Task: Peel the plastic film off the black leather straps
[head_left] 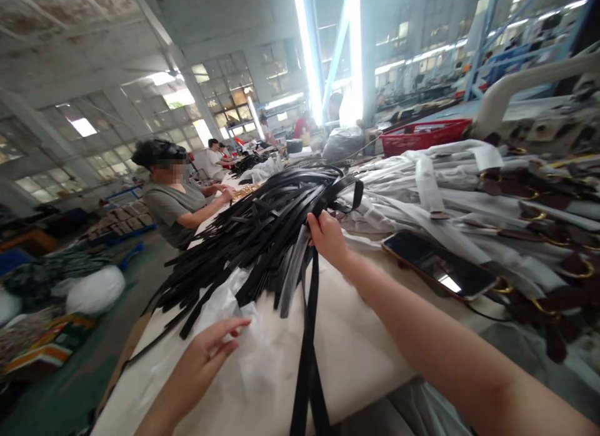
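A large bundle of long black straps [262, 242], perhaps leather, lies across the white-covered worktable [349, 361], with thin white sheeting [225, 305] under and among it. My right hand [328, 239] is shut on the straps at the top of the bundle, and one black strap [308, 367] hangs down over the table's near edge. My left hand [210, 343] is open, its fingers apart, just above the sheeting and near the bundle's lower end. To the right of my right forearm lies a dark smartphone [438, 264].
White-wrapped straps with brass rings [450, 198] are heaped at the right. A red basket [424, 136] and a sewing machine [539, 105] stand beyond them. A co-worker [171, 195] works at the table's far left side. Bags [96, 290] lie on the floor at left.
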`<state>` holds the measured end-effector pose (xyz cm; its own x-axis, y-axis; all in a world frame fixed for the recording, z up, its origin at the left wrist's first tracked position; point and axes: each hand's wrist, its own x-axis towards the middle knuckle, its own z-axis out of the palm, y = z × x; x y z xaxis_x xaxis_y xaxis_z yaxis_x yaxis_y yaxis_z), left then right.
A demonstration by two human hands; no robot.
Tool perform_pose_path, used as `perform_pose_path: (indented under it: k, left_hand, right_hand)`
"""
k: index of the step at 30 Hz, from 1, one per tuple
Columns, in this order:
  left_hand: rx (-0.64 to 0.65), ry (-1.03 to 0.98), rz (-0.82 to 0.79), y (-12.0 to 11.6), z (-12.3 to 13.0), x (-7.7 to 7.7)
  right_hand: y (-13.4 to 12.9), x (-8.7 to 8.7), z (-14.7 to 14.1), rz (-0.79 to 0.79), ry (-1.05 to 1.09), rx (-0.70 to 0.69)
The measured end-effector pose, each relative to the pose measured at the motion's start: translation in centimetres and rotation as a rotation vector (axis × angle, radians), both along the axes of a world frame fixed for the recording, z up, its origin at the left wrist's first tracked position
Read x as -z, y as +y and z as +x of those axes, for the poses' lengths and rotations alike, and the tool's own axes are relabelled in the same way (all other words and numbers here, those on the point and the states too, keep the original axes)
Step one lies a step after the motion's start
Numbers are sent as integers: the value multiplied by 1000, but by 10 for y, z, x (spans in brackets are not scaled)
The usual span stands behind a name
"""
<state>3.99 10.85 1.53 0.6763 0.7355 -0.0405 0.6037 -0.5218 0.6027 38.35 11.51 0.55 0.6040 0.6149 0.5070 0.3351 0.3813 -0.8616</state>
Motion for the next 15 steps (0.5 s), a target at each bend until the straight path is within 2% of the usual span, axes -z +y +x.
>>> perform_pose_path:
  k: [4, 7, 9, 12, 15]
  left_hand:
    - [145, 56, 276, -2, 18, 2]
    - [186, 142, 454, -1, 31, 2]
    - [233, 233, 423, -2, 43, -1]
    - [295, 337, 240, -4, 60, -13]
    - [203, 239, 178, -5, 55, -32]
  right_hand:
    - [2, 2, -5, -18, -40, 40]
    - [5, 2, -3, -21, -25, 79]
    - [7, 2, 1, -14, -6, 122]
    - [7, -1, 14, -5, 39, 213]
    - [6, -3, 32, -10, 112, 331]
